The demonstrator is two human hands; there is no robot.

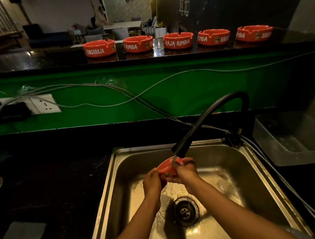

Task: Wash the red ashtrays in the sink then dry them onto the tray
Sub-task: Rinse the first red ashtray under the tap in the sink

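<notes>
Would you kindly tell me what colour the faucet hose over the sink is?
Matte black; the faucet hose shows best in the head view.

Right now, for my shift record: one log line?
wash | both hands grip round red ashtray | under black tap | five waiting

Both hands grip red ashtray (167, 167) under running faucet (181, 149).
</notes>
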